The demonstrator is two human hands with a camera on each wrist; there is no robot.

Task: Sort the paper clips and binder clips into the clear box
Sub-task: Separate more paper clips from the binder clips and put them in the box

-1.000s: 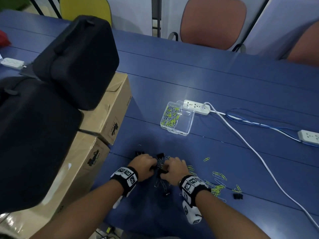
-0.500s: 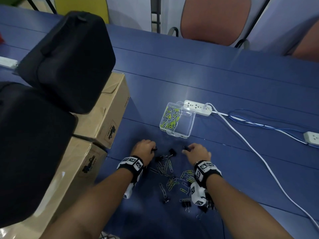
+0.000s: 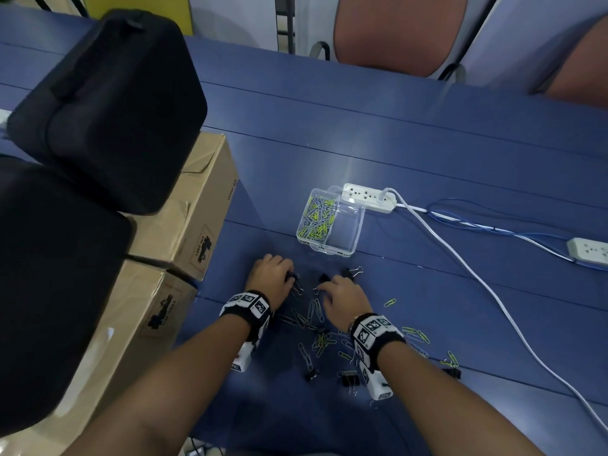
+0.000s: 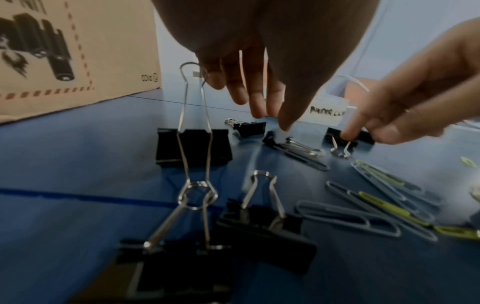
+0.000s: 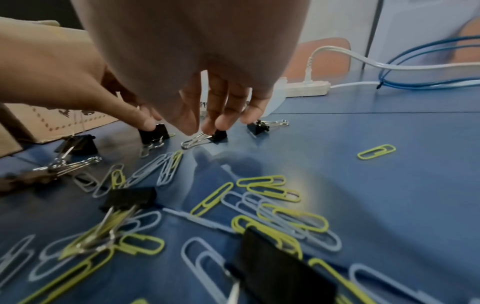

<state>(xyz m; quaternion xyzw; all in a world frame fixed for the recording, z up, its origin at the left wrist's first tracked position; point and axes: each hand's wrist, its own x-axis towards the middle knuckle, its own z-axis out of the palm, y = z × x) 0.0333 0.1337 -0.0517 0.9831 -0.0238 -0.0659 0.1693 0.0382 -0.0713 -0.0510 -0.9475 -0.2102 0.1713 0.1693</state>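
Observation:
The clear box (image 3: pixel 358 225) stands past my hands; its left compartment holds green and grey paper clips (image 3: pixel 316 217), its right one looks empty. Loose paper clips (image 3: pixel 317 343) (image 5: pixel 272 191) and black binder clips lie between my wrists. My right hand (image 3: pixel 342 296) (image 5: pixel 205 127) points down and pinches a small binder clip (image 5: pixel 220 134) (image 4: pixel 363 136) that sits on the table. My left hand (image 3: pixel 271 274) (image 4: pixel 270 119) hangs with straight fingers, its thumb tip touching another small binder clip (image 5: pixel 155 132) (image 4: pixel 270 138). A third binder clip (image 3: pixel 352 273) lies just beyond the right hand.
Two cardboard boxes (image 3: pixel 197 225) topped by black bags (image 3: pixel 105 110) stand close on the left. A white power strip (image 3: pixel 368 197) sits behind the clear box, its cable (image 3: pixel 460 268) running right and toward me. A second strip (image 3: pixel 589 250) lies at the right edge.
My right hand has moved left, away from the binder clip near the box, and has come down on another one. The left hand has stayed about where it was.

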